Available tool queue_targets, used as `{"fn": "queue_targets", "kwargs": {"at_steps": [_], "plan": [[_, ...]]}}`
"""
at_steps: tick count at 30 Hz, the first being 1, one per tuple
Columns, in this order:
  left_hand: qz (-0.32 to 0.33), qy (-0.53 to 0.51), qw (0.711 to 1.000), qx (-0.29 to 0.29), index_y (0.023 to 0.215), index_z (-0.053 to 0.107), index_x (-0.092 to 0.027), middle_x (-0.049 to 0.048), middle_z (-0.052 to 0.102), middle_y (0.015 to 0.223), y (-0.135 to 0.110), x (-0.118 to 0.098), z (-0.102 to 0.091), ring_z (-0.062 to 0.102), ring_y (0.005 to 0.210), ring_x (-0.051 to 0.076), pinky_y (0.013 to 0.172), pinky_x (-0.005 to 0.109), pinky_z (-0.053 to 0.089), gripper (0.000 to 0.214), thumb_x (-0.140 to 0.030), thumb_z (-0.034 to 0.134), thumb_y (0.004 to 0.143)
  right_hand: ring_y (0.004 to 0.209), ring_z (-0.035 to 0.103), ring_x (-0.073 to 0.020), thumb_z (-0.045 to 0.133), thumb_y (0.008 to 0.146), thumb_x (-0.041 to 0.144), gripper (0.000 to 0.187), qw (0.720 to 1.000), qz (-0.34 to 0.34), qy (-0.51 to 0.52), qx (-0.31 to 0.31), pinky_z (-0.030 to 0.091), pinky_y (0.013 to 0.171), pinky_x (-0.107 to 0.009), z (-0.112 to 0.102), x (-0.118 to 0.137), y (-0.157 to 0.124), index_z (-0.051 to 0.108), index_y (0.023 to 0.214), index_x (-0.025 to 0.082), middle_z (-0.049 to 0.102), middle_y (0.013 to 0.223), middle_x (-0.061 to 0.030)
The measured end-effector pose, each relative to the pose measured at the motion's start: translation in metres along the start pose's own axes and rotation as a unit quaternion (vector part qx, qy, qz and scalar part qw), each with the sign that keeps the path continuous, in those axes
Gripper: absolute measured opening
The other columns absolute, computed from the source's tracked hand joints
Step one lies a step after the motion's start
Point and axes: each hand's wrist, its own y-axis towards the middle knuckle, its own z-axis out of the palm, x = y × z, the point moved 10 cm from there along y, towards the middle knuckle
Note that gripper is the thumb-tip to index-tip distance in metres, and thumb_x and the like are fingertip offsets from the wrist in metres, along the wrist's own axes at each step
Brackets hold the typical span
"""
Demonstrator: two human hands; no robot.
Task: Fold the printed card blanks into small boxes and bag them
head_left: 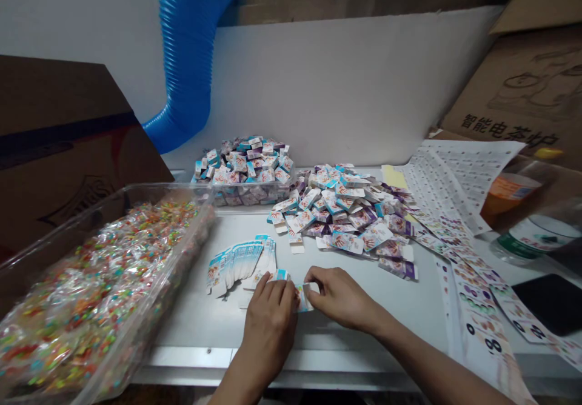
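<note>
My left hand (269, 317) and my right hand (337, 296) meet over the steel table, and their fingertips pinch a small printed white-and-blue cardboard carton (304, 299) from both sides. Part of the carton is hidden by my fingers. Just beyond my left hand, a fanned row of flat carton blanks (239, 264) lies on the table. Further back, a heap of small printed cartons (341, 208) spreads to the right. Behind it, more cartons are piled in a clear plastic tub (240, 197).
A large clear tray of colourful wrapped sweets (109, 284) fills the left side. Printed sheets (473, 296) lie along the right, near a black phone (552, 303) and a plastic bottle (531, 238). Cardboard boxes (522, 96) and a blue corrugated hose (188, 47) stand behind.
</note>
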Motion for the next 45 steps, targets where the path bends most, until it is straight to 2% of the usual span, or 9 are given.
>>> {"fn": "queue_targets", "kwargs": {"at_steps": [4,8,10,14,21,28,34,41,45], "plan": [[-0.010,-0.069,0.998,0.009,0.103,0.049,-0.018,0.0061,0.062,0.093,-0.002,-0.004,0.009,0.059,0.089,0.021,0.097,0.049,0.040,0.035,-0.005,0.046,0.071,0.067,0.054,-0.0139,0.052,0.067,0.013,0.016,0.997,-0.019,0.069,0.028,0.036,0.059,-0.022,0.006,0.001,0.003,0.063,0.077,0.018,0.065,0.073,0.0001],[-0.058,-0.167,0.983,0.054,0.119,0.041,-0.019,0.0080,0.061,0.104,-0.010,0.001,0.023,0.059,0.095,0.021,0.082,0.038,0.052,0.050,-0.006,0.048,0.071,0.066,0.053,-0.0139,0.051,0.070,0.012,0.018,0.994,-0.020,0.102,0.021,0.038,0.061,-0.023,0.000,0.004,0.002,0.065,0.080,0.018,0.063,0.070,0.0003],[-0.089,-0.200,0.975,0.025,0.127,0.034,-0.019,0.0099,0.057,0.115,-0.013,0.006,0.020,0.057,0.105,0.020,0.084,0.034,0.051,0.055,-0.007,0.047,0.075,0.065,0.053,-0.0138,0.054,0.076,0.021,0.018,0.984,-0.003,0.178,0.012,0.039,0.060,-0.024,-0.004,0.002,-0.003,0.063,0.091,0.018,0.062,0.070,0.0006],[-0.133,-0.218,0.965,-0.057,0.129,0.034,-0.018,0.0110,0.055,0.122,-0.018,0.014,0.012,0.053,0.113,0.020,0.091,0.034,0.048,0.050,-0.013,0.047,0.082,0.086,0.056,-0.0178,0.057,0.080,0.032,0.030,0.920,-0.015,0.391,0.024,0.042,0.078,-0.029,0.006,0.007,-0.017,0.059,0.107,0.018,0.063,0.091,-0.0030],[-0.122,-0.201,0.968,-0.085,0.131,0.033,-0.019,0.0124,0.052,0.126,-0.022,0.009,0.018,0.051,0.116,0.020,0.092,0.036,0.048,0.049,-0.013,0.046,0.084,0.097,0.055,-0.0202,0.062,0.077,0.037,0.035,0.822,0.024,0.565,-0.064,0.036,0.094,-0.034,0.027,0.003,-0.034,0.061,0.108,0.020,0.063,0.101,-0.0050],[-0.073,-0.191,0.976,-0.074,0.123,0.040,-0.016,0.0147,0.050,0.125,-0.021,0.002,0.021,0.047,0.118,0.021,0.094,0.039,0.046,0.044,-0.009,0.044,0.080,0.086,0.060,-0.0217,0.059,0.074,0.029,0.028,0.752,0.127,0.644,-0.064,0.046,0.081,-0.035,0.055,-0.016,-0.031,0.064,0.098,0.016,0.066,0.091,-0.0075],[-0.077,-0.196,0.976,-0.052,0.127,0.036,-0.017,0.0139,0.050,0.126,-0.023,0.003,0.023,0.046,0.120,0.022,0.094,0.041,0.046,0.049,-0.007,0.040,0.080,0.115,0.048,-0.0232,0.047,0.086,0.040,0.038,0.920,0.055,0.358,-0.151,0.030,0.104,-0.041,0.029,-0.004,-0.039,0.059,0.116,0.020,0.057,0.120,-0.0084],[-0.077,-0.152,0.982,-0.078,0.136,0.022,-0.012,0.0177,0.048,0.127,-0.026,0.004,0.025,0.046,0.120,0.022,0.092,0.039,0.048,0.057,-0.008,0.043,0.083,0.109,0.054,-0.0243,0.042,0.088,0.042,0.045,0.945,0.090,0.282,-0.136,0.039,0.097,-0.041,0.030,-0.009,-0.037,0.057,0.120,0.015,0.063,0.113,-0.0112],[-0.048,-0.127,0.985,-0.110,0.139,0.016,-0.012,0.0209,0.046,0.129,-0.027,-0.002,0.022,0.043,0.123,0.024,0.091,0.039,0.049,0.060,-0.010,0.044,0.085,0.090,0.059,-0.0274,0.036,0.089,0.024,0.039,0.983,0.011,0.011,-0.184,0.044,0.083,-0.047,0.017,0.013,-0.041,0.054,0.122,0.014,0.066,0.099,-0.0141]]}}
